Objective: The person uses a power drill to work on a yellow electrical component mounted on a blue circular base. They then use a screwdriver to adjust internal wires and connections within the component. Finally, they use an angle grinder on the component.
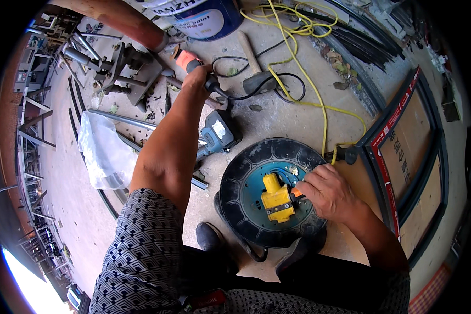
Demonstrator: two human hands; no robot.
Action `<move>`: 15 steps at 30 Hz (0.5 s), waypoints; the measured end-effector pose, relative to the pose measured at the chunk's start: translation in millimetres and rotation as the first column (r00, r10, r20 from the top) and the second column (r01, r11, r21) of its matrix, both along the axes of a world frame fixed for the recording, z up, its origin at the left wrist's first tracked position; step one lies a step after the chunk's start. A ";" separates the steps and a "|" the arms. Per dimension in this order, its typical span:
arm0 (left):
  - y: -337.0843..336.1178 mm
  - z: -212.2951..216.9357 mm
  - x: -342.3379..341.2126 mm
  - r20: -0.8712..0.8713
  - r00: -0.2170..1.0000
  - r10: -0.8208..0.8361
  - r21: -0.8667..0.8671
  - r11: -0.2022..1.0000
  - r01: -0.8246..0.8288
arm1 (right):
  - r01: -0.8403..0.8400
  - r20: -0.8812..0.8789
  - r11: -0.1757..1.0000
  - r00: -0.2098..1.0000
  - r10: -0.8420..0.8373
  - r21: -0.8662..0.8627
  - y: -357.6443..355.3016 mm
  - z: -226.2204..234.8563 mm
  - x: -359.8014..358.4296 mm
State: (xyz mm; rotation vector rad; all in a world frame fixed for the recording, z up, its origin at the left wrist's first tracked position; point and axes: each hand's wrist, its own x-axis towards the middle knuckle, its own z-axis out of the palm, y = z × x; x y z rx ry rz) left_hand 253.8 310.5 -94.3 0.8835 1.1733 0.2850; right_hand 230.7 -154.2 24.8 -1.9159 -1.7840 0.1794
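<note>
My left hand (196, 78), arm stretched far forward, is closed around the black body of an orange-and-black corded angle grinder (186, 58) just above the floor. Its black cord (238, 98) trails toward a mallet (259, 82). Close to me lies a round black cable reel (238, 209) with a teal centre and a yellow socket box (278, 203) in its middle. The fingers of my right hand (329, 193) are pinched on a small orange piece (296, 192) at the box's right side; my fingers hide the rest of it.
A grey-blue cordless tool (217, 133) lies left of the reel. Yellow cable (324, 118) winds over the floor. Dark frames (403, 152) stand at right, a paint bucket (199, 21) at the back. At left are a metal fixture (128, 73) and a clear plastic bag (107, 152).
</note>
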 end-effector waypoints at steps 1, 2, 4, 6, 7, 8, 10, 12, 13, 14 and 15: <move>-2.5 5.9 -0.1 0.068 0.995 0.068 -0.103 0.993 -0.061 | 0.005 0.003 1.000 1.000 -0.005 -0.003 -0.7 1.1 0.4; -5.5 11.3 -0.3 0.129 0.982 0.140 -0.210 0.971 -0.111 | 0.003 -0.013 1.000 1.000 -0.003 -0.018 -2.0 2.2 0.7; 3.6 12.7 -11.0 0.207 0.955 0.214 -0.346 0.929 -0.133 | -0.015 -0.054 0.999 0.998 0.013 -0.036 -0.5 4.7 -1.3; 25.5 9.4 -29.2 0.311 0.926 0.214 -0.427 0.902 -0.065 | -0.025 -0.050 0.999 0.998 0.024 -0.020 3.4 4.8 -2.5; 27.1 10.3 -37.2 0.350 0.914 0.204 -0.432 0.901 -0.036 | -0.025 -0.049 1.000 0.999 0.024 -0.018 3.5 3.9 -2.6; 26.7 12.0 -42.1 0.387 0.902 0.191 -0.444 0.896 0.000 | -0.025 -0.035 0.999 0.999 0.024 -0.031 2.1 5.6 -2.6; 39.2 24.5 -53.6 0.377 0.918 0.120 -0.477 0.875 0.082 | -0.017 -0.024 0.998 1.000 0.016 -0.064 1.6 7.7 0.2; 40.1 14.1 -71.9 0.149 0.949 0.278 -0.931 0.362 0.041 | -0.024 -0.015 0.997 1.000 0.023 -0.069 -0.1 7.7 1.8; 38.4 4.3 -77.7 -0.136 0.946 0.293 -0.961 -0.271 -0.054 | -0.025 0.006 0.994 1.000 0.025 -0.104 -4.2 5.7 3.5; 38.3 -5.3 -84.2 -0.395 0.908 0.139 -0.602 -0.786 -0.142 | -0.044 0.016 0.991 0.999 0.047 -0.125 -7.8 1.6 6.5; 48.0 -2.9 -101.2 -0.529 0.842 -0.107 -0.021 -0.990 -0.140 | -0.066 0.000 0.990 0.998 0.066 -0.124 -2.0 3.8 6.3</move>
